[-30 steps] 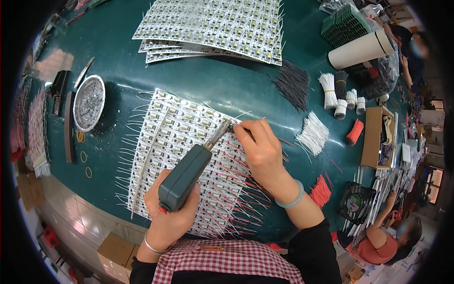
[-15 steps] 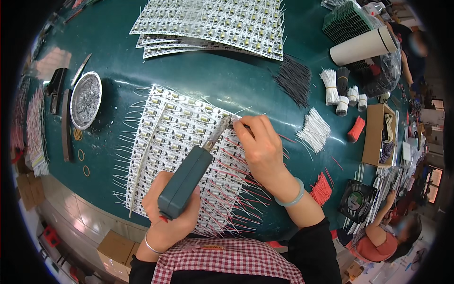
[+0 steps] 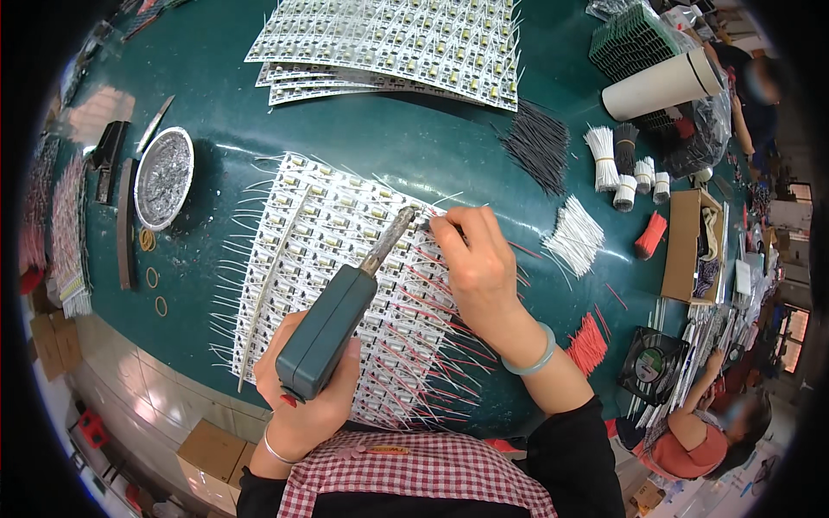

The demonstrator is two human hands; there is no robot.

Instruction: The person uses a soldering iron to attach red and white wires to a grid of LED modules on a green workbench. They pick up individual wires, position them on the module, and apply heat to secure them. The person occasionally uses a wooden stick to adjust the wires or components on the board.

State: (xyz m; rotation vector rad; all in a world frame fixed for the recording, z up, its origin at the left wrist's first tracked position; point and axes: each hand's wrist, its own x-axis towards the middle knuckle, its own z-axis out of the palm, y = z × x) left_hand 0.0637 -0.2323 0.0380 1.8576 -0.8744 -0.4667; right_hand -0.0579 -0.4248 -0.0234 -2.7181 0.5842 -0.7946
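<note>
My left hand (image 3: 313,401) is closed around the dark green handle of a soldering iron (image 3: 321,332). Its metal tip points up and right, at the upper right corner of a white circuit board panel (image 3: 332,226). My right hand (image 3: 477,259) pinches at that same corner, just right of the tip. A red wire (image 3: 525,250) sticks out beyond this hand; the fingers partly hide its other end. Rows of small components cover the panel. White wires fringe its left edge, red wires its right side, and a thin pale strip (image 3: 275,289) lies across it.
Stacked panels (image 3: 389,39) lie at the back. To the left stands a silvery dish (image 3: 165,177) near rubber bands (image 3: 153,277). On the right lie black wires (image 3: 537,147), white wires (image 3: 573,237), red wires (image 3: 587,345), a white tumbler (image 3: 661,85) and a fan (image 3: 654,366). Two other people sit farther right.
The soldering iron in my left hand has shifted a little left and its tip has drawn away from my right fingertips. My right hand stays almost in place.
</note>
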